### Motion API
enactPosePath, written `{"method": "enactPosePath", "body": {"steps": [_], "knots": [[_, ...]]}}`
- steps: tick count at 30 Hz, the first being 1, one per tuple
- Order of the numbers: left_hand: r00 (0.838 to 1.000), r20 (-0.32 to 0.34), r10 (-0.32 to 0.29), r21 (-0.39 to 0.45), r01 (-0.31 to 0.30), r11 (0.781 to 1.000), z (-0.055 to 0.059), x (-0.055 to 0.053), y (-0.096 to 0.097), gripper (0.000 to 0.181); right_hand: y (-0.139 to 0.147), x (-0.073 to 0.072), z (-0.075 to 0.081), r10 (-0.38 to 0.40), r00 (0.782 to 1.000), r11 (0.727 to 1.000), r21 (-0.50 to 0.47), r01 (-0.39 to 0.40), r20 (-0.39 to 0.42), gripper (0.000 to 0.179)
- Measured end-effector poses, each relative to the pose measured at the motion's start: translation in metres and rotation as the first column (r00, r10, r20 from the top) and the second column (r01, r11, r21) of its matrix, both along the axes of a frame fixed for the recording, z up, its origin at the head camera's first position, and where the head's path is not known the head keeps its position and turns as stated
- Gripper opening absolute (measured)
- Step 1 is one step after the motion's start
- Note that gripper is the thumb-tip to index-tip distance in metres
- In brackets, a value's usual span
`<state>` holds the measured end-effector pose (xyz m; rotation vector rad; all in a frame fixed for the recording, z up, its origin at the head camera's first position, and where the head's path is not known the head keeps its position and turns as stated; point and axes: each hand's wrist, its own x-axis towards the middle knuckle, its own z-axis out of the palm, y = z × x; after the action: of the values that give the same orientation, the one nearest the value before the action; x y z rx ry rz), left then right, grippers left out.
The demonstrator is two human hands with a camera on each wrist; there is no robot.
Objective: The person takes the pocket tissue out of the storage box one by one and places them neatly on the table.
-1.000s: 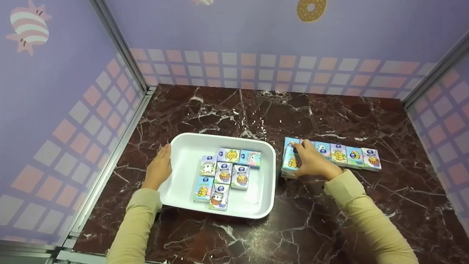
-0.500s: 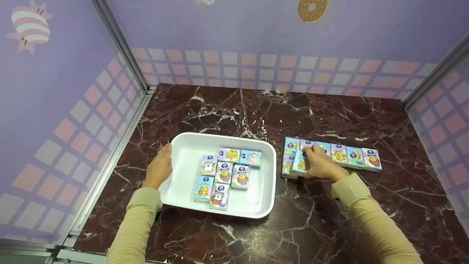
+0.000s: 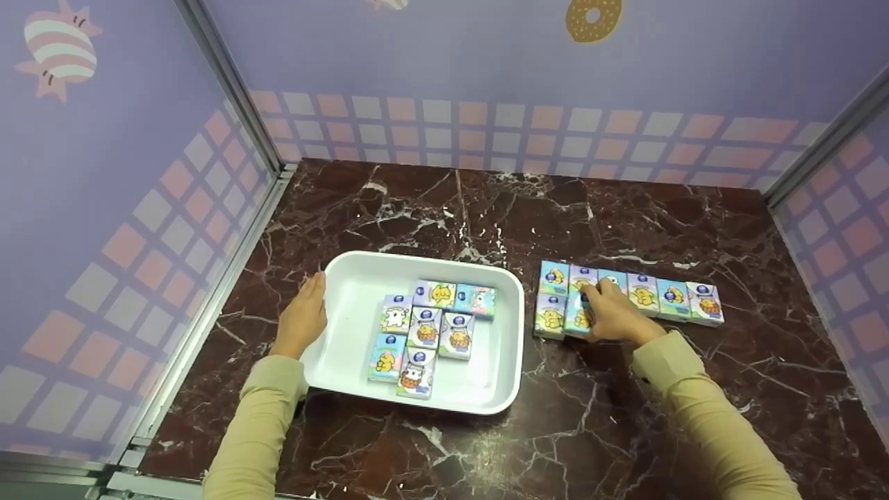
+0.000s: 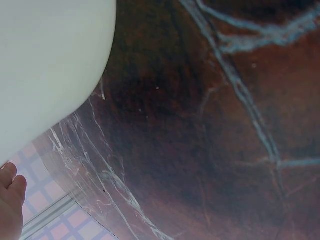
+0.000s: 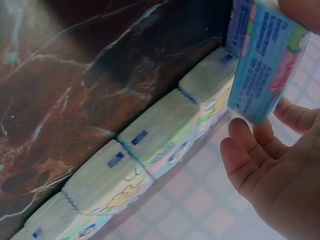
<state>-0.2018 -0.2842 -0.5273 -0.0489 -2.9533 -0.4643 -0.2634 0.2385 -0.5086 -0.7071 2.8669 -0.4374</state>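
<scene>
We're seeing two pale yellow sleeves (image 3: 246, 430) reaching in from the near edge over a dark red, white-veined tabletop (image 3: 375, 444). Left hand (image 3: 301, 316) is resting along the left side of the white tray (image 3: 351, 305), fingers straight and side by side, not clamping anything; left wrist cam is giving us just fingertips and plain tray wall. Tray is sitting flat and holding seven printed packets (image 3: 455, 335), bunched centre to right: five lengthwise on the near side, two crosswise beyond them. Right hand (image 3: 615, 312) is working right of the tray, thumb and fingers clamping on one blue packet (image 3: 577, 318); right wrist cam is showing us its text-printed side between the digits. That packet is sitting just right of a yellow-duck packet (image 3: 550, 317), on our side of the row; we can't tell if its underside is touching the tabletop. Behind it, a row of six packets (image 3: 642, 292) is running off to the right, side by side, slanting slightly toward us. Farthest, we're facing a lavender back wall (image 3: 417, 55) carrying pink and white squares plus a doughnut print (image 3: 578, 28).
</scene>
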Motion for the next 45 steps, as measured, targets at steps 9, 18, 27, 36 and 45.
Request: {"method": "enactPosePath", "body": {"steps": [9, 18, 27, 36, 45], "knots": [[0.999, -0.032, 0.003, -0.008, -0.003, 1.000, 0.000, 0.001, 0.001, 0.049, 0.005, 0.000, -0.010, 0.023, 0.999, 0.999, 0.027, -0.022, -0.034, 0.076], [0.999, -0.047, -0.009, -0.002, 0.009, 1.000, -0.002, 0.000, 0.001, 0.048, 0.005, 0.000, -0.020, 0.031, 0.999, 0.999, 0.046, -0.029, -0.038, 0.067], [0.999, -0.045, -0.005, -0.017, 0.004, 1.000, -0.005, -0.001, -0.001, 0.049, 0.006, 0.000, -0.027, 0.042, 0.994, 0.998, 0.044, -0.038, -0.101, 0.069], [0.999, -0.041, -0.004, -0.019, 0.003, 1.000, -0.004, -0.001, -0.001, 0.049, 0.002, 0.001, -0.020, 0.038, 0.998, 0.998, 0.048, -0.035, -0.056, 0.071], [0.999, -0.031, -0.003, -0.002, 0.003, 1.000, -0.003, 0.000, 0.000, 0.049, -0.016, 0.005, 0.000, 0.042, 0.996, 0.999, -0.014, -0.043, -0.073, 0.065]]}}
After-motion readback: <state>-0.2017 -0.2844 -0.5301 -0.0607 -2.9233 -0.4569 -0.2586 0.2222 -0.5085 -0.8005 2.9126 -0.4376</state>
